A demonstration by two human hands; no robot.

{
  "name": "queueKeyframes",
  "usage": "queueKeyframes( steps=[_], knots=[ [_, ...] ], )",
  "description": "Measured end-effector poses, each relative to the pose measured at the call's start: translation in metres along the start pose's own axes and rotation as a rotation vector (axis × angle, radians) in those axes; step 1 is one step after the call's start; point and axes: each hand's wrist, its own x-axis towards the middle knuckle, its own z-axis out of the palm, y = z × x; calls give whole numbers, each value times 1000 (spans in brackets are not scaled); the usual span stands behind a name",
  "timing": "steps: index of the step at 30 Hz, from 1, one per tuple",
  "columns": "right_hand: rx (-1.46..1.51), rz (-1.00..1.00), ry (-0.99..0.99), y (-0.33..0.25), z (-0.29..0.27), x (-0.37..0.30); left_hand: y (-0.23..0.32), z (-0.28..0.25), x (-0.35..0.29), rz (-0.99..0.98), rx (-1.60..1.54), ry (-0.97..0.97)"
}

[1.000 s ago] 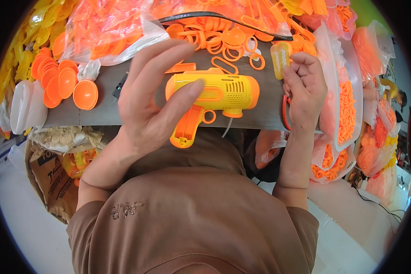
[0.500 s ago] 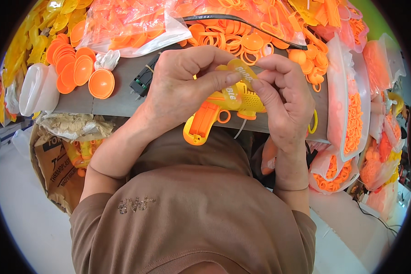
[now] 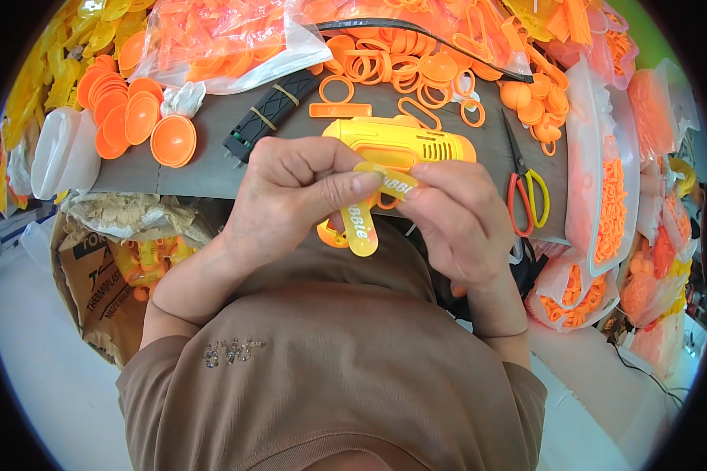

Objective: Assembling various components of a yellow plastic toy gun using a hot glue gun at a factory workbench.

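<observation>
Two yellow rounded strips with white lettering are between my hands, in front of a toy gun. My left hand (image 3: 291,196) pinches them where they meet, thumb on top. One strip (image 3: 360,232) hangs down from that pinch; the other strip (image 3: 398,185) points right, and the fingertips of my right hand (image 3: 463,220) close on its end. Behind them, the yellow toy gun (image 3: 401,140) lies on its side on the grey tabletop, its handle end partly showing below my left hand. An orange ring (image 3: 336,89) and a flat orange bar (image 3: 340,110) lie just beyond the gun.
Scissors with red and yellow handles (image 3: 520,165) lie to the right. A black part with rubber bands (image 3: 271,114) is at the left, near orange cups (image 3: 173,141). Piled orange parts and bags (image 3: 228,47) line the back. A plastic tub (image 3: 605,212) stands right; a paper sack (image 3: 94,275) stands left.
Both hands have come down toward me with the strips, uncovering the toy gun's body and the scissors. The strips have turned, one now hanging down and the other pointing right.
</observation>
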Motion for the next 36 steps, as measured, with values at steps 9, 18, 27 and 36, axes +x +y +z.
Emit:
queueKeyframes(
  steps=[9,18,27,36],
  knots=[
    [-60,12,44,-13,3,-10,-23,1,-6,-23,-79,-64],
    [-56,395,134,24,-16,-27,-25,-20,-17,192,241,-21],
    [-4,389,59,18,1,-17,-37,-34,-1,842,939,-139],
    [-55,372,27,13,11,-7,-45,-32,3,893,996,-89]
  ],
)
